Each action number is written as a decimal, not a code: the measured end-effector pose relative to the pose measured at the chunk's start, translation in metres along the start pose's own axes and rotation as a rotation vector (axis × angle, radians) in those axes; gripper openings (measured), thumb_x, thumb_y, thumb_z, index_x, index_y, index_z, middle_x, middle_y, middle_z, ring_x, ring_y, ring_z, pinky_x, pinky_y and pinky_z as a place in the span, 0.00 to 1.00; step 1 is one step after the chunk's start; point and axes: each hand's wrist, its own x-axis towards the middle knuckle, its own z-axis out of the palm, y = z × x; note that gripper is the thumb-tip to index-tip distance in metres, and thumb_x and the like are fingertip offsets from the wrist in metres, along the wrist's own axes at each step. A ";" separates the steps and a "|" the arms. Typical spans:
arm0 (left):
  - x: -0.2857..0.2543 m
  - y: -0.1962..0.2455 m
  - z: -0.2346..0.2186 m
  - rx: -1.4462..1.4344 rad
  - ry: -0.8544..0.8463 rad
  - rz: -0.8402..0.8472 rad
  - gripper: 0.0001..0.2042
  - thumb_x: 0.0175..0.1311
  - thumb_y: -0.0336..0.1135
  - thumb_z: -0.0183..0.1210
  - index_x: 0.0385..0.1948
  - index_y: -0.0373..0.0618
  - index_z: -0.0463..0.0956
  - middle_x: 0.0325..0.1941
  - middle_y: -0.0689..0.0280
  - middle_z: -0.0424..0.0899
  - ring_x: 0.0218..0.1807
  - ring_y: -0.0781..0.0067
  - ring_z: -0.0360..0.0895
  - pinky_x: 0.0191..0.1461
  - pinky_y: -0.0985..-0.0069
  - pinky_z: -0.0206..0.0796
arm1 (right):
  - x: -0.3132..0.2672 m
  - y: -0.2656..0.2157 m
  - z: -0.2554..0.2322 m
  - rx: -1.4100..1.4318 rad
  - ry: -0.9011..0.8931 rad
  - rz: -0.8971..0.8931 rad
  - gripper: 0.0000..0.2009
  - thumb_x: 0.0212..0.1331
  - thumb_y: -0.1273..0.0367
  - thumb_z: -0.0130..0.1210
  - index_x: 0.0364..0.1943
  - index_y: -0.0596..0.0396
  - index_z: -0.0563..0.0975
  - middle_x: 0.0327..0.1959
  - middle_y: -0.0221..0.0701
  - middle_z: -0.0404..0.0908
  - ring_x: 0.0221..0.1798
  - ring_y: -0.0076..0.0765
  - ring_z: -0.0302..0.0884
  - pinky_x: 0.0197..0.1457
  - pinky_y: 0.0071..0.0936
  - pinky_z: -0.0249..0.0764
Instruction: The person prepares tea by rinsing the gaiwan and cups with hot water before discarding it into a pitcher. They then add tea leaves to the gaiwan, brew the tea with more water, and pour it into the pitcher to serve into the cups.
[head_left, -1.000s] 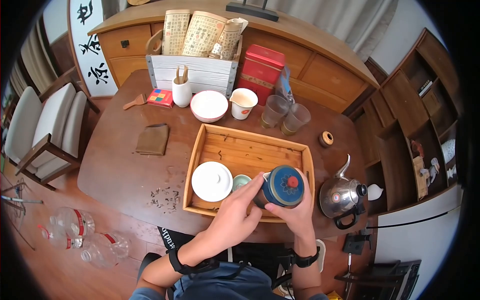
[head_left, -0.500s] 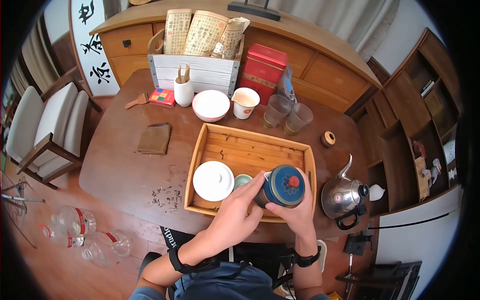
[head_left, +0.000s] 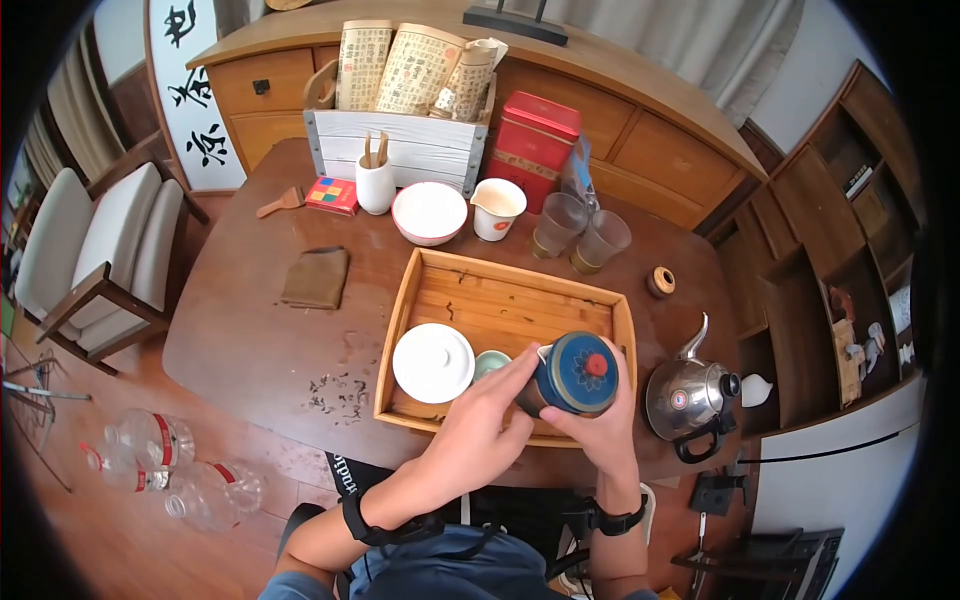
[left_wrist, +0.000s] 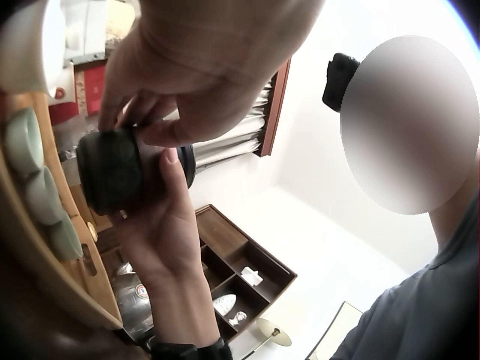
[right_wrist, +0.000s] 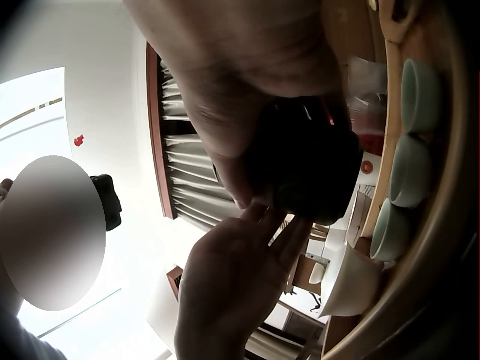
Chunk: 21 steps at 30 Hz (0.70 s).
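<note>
My right hand (head_left: 606, 430) grips a dark lidded pot (head_left: 580, 372) by its right side, thumb across the front. The pot has a blue lid with a flower pattern, a red knob and a small pale lip at its left edge. From the left, my left hand (head_left: 482, 425) holds it too, with fingers and thumb against its side in the left wrist view. The pot is over the right front of a wooden tray (head_left: 520, 270). Beside my left hand on the tray are a white lidded bowl (head_left: 433, 365) and pale green cups (left_wrist: 46, 196), mostly hidden in the head view.
A steel kettle (head_left: 690, 395) stands right of the tray. Behind it are two clear glasses (head_left: 601, 240), a white pitcher (head_left: 498, 208), a white bowl (head_left: 430, 212) and a red tin (head_left: 535, 150). A folded brown cloth (head_left: 315, 278) and scattered tea leaves (head_left: 338, 397) lie at left.
The whole head view has shifted slightly to the right. Both hands stay on the pot, with little visible movement against the tray.
</note>
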 end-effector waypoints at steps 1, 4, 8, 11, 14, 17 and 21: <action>0.000 0.006 -0.003 -0.035 -0.026 -0.048 0.34 0.63 0.20 0.54 0.76 0.30 0.62 0.74 0.39 0.73 0.63 0.38 0.80 0.65 0.61 0.74 | 0.001 0.000 0.000 0.015 -0.007 0.006 0.48 0.44 0.71 0.85 0.71 0.60 0.67 0.64 0.34 0.78 0.67 0.32 0.76 0.74 0.33 0.73; 0.000 0.000 0.001 -0.008 0.018 -0.001 0.34 0.63 0.20 0.54 0.76 0.30 0.63 0.74 0.39 0.74 0.59 0.42 0.81 0.63 0.63 0.75 | 0.003 0.000 -0.001 0.019 -0.002 0.005 0.48 0.44 0.71 0.85 0.71 0.61 0.66 0.64 0.35 0.78 0.67 0.32 0.76 0.74 0.33 0.73; -0.001 0.005 -0.003 -0.038 0.003 -0.028 0.34 0.63 0.20 0.54 0.76 0.30 0.63 0.74 0.39 0.74 0.62 0.41 0.81 0.64 0.61 0.75 | 0.001 -0.001 -0.003 0.008 -0.004 0.006 0.48 0.44 0.71 0.85 0.72 0.61 0.66 0.63 0.35 0.78 0.67 0.32 0.76 0.73 0.33 0.74; 0.000 0.009 -0.003 -0.068 -0.022 -0.066 0.33 0.63 0.20 0.54 0.75 0.30 0.63 0.74 0.38 0.74 0.66 0.38 0.79 0.65 0.59 0.74 | 0.002 -0.001 0.001 0.034 -0.002 0.007 0.48 0.44 0.71 0.85 0.72 0.61 0.66 0.63 0.35 0.78 0.67 0.32 0.76 0.73 0.33 0.74; 0.001 0.002 -0.002 -0.002 -0.008 -0.009 0.33 0.64 0.20 0.53 0.75 0.29 0.63 0.75 0.38 0.72 0.70 0.36 0.76 0.69 0.59 0.72 | 0.001 -0.003 -0.004 0.003 -0.011 0.005 0.49 0.44 0.71 0.85 0.72 0.61 0.66 0.63 0.35 0.78 0.67 0.32 0.76 0.73 0.33 0.74; -0.002 0.006 -0.002 -0.068 -0.039 -0.062 0.33 0.64 0.20 0.53 0.75 0.29 0.63 0.75 0.38 0.72 0.72 0.35 0.74 0.71 0.59 0.71 | 0.001 -0.003 -0.004 0.017 -0.016 0.016 0.48 0.44 0.71 0.85 0.71 0.61 0.66 0.63 0.35 0.78 0.67 0.31 0.76 0.73 0.33 0.74; 0.000 0.005 0.000 -0.065 -0.019 -0.052 0.33 0.64 0.20 0.53 0.75 0.29 0.63 0.75 0.38 0.72 0.73 0.35 0.72 0.73 0.59 0.69 | 0.000 -0.003 -0.004 -0.036 -0.007 -0.002 0.48 0.44 0.71 0.85 0.71 0.61 0.67 0.63 0.34 0.78 0.67 0.32 0.77 0.73 0.34 0.74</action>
